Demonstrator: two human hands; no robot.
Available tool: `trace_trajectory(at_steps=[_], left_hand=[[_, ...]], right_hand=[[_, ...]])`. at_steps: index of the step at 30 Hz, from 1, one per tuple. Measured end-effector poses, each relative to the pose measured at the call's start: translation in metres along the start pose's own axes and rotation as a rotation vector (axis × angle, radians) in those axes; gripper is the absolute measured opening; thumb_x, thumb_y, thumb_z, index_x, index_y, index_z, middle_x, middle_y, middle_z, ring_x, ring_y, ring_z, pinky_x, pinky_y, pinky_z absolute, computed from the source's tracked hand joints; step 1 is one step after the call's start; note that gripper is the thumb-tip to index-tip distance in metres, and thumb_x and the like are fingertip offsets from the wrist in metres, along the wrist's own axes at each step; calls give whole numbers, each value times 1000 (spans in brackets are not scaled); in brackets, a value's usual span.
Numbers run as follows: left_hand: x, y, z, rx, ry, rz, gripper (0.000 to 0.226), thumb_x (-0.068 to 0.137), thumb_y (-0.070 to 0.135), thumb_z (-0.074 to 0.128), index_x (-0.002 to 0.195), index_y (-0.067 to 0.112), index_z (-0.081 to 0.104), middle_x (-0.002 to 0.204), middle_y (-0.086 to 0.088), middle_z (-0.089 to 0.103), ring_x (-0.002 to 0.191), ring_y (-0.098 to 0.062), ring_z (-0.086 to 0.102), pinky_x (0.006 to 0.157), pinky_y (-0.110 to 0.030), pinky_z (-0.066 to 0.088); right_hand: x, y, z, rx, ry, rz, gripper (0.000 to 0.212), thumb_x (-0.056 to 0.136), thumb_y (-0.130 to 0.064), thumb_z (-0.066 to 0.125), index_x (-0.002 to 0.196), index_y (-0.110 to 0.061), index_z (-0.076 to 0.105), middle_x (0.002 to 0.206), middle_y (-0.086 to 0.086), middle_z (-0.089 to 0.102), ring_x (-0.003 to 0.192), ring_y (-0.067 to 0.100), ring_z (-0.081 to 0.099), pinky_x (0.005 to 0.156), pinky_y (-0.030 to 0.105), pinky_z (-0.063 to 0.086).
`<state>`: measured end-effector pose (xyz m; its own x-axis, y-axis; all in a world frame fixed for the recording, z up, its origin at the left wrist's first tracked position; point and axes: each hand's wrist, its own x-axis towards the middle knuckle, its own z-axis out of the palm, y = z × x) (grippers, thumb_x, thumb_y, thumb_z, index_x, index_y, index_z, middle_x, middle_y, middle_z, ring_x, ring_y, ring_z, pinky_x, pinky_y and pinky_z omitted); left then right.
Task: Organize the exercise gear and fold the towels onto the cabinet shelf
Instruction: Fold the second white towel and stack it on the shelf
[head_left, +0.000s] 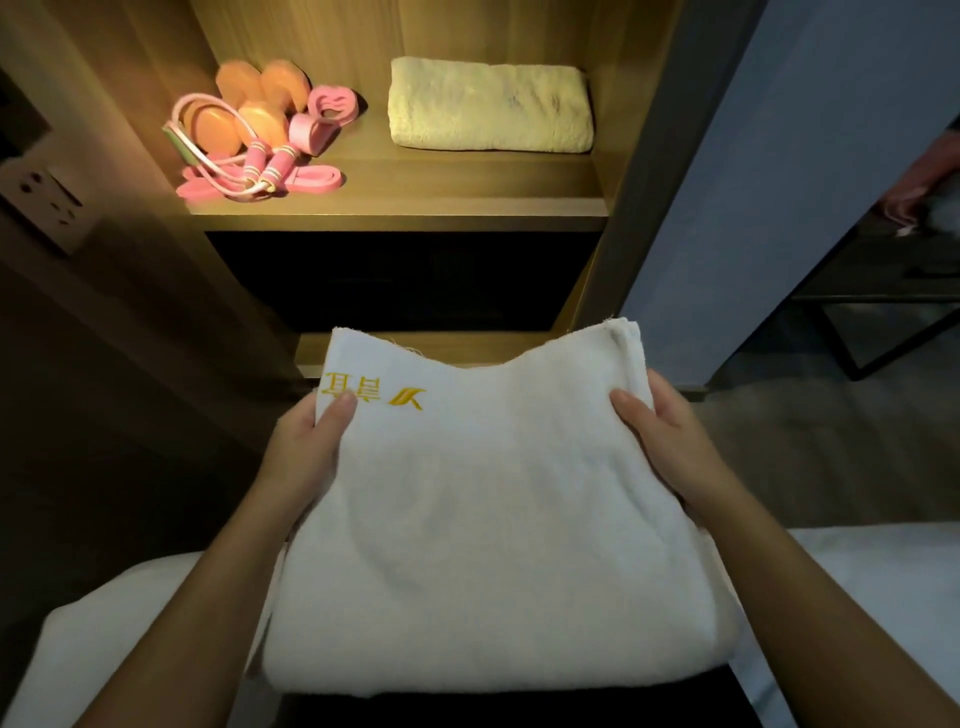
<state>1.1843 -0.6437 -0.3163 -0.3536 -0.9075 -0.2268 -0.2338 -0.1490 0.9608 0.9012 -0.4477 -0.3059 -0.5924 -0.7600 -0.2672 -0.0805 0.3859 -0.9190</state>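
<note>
fingers of both hands hidden under the white towel, dumbbells partly behind the skipping rope

Seeming a hotel bedroom, wooden cabinet glowing under built-in shelf lighting, white bedding lying in the foreground, white towel bearing gold embroidered lettering, wall socket sitting at left.

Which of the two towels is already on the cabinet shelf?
The pale yellow towel, lying folded on the shelf right of the pink gear. The white towel with gold embroidery is held by the left hand and right hand.
</note>
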Motion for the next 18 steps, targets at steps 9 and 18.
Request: trace_trajectory(at_steps=[9,18], left_hand=[[61,-38,19,51,36,-544,35,96,45,57,110,13,63,97,-5,68,83,-22,65,76,-30,46],[53,-27,-4,-235,-194,-318,26,95,16,56,121,12,61,119,-16,69,100,-31,70,82,-42,56]], right_hand=[[52,28,12,210,-86,498,48,100,-43,47,143,-22,43,123,5,65,103,25,65,82,38,54],[55,17,-7,418,-178,416,37,95,-21,59,131,-20,54,118,11,70,105,34,68,86,52,56]])
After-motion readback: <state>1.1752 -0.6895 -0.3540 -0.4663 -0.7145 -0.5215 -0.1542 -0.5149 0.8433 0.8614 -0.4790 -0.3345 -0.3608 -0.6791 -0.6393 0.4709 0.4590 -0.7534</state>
